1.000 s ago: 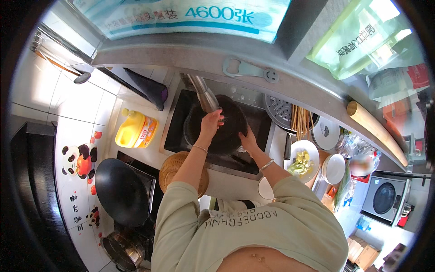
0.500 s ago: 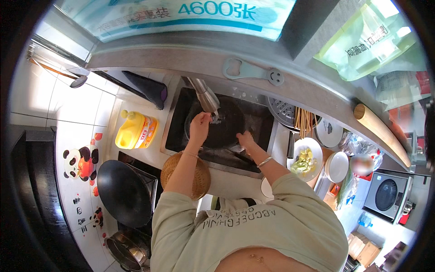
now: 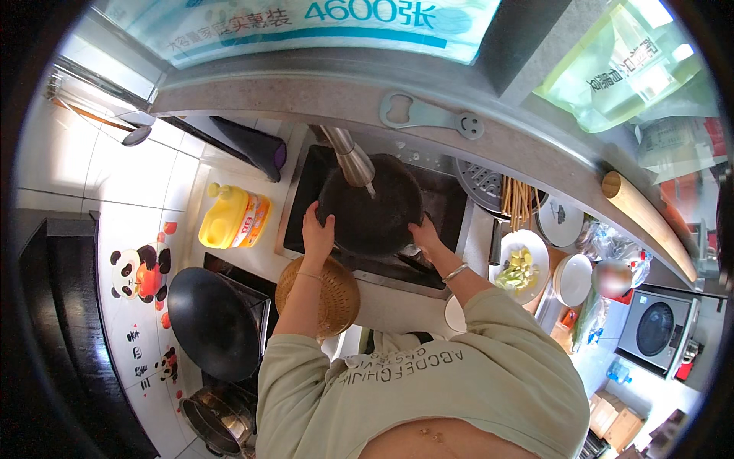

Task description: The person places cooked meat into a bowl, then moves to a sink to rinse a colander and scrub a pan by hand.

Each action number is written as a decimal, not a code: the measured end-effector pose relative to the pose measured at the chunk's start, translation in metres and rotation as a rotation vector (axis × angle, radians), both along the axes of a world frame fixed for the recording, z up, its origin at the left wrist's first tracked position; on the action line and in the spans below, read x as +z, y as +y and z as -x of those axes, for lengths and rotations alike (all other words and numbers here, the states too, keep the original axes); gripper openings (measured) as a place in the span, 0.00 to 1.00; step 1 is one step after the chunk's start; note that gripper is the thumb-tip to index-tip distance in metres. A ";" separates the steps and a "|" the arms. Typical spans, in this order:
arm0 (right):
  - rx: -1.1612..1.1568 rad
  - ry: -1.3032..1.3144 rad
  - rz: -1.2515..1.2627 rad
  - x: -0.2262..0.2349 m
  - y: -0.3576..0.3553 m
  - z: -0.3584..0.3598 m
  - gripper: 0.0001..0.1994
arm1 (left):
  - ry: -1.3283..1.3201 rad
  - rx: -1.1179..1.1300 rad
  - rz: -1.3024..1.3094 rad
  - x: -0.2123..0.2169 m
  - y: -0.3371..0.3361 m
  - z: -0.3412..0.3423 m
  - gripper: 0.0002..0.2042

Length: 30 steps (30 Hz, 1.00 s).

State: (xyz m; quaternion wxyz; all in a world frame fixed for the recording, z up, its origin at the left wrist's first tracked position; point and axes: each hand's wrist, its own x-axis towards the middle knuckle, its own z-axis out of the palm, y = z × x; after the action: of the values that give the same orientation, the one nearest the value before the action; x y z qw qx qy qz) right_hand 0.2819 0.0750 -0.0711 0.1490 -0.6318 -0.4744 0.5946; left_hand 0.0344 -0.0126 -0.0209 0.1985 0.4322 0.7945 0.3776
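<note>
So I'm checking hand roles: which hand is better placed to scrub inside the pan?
Probably the right hand: it grips the pan at the near rim. The left hand holds the opposite edge, steadying it under the tap.

A yellow oil bottle [image 3: 233, 218] stands beside a woven basket [image 3: 325, 294]. A black wok [image 3: 212, 321] sits left; a plate of chopped vegetables [image 3: 521, 264] right.

A pan [image 3: 371, 206] sat in the sink [image 3: 447, 203] under the faucet [image 3: 350, 157]. Left of the sink stood an oil bottle [image 3: 233, 216] (on the counter), a woven basket [image 3: 319, 294] before it, plates [image 3: 573, 279] to the right.
</note>
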 end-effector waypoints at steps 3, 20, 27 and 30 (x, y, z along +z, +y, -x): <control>-0.093 0.068 0.042 -0.008 0.011 -0.012 0.23 | -0.104 -0.023 0.066 -0.005 -0.005 0.001 0.25; -0.138 0.180 0.265 -0.018 0.032 0.008 0.26 | -0.357 -0.071 -0.103 0.026 -0.003 -0.021 0.27; -0.024 -0.027 0.268 -0.045 0.009 -0.011 0.23 | -0.467 -0.037 0.101 0.000 -0.015 -0.001 0.29; -0.123 0.082 0.195 -0.041 0.018 -0.035 0.24 | -0.592 0.018 0.082 0.005 -0.013 -0.016 0.29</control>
State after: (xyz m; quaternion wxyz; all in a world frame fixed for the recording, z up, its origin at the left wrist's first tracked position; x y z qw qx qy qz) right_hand 0.3173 0.0932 -0.1118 0.1423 -0.6462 -0.3681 0.6532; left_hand 0.0500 -0.0258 -0.0164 0.4354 0.2877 0.7205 0.4566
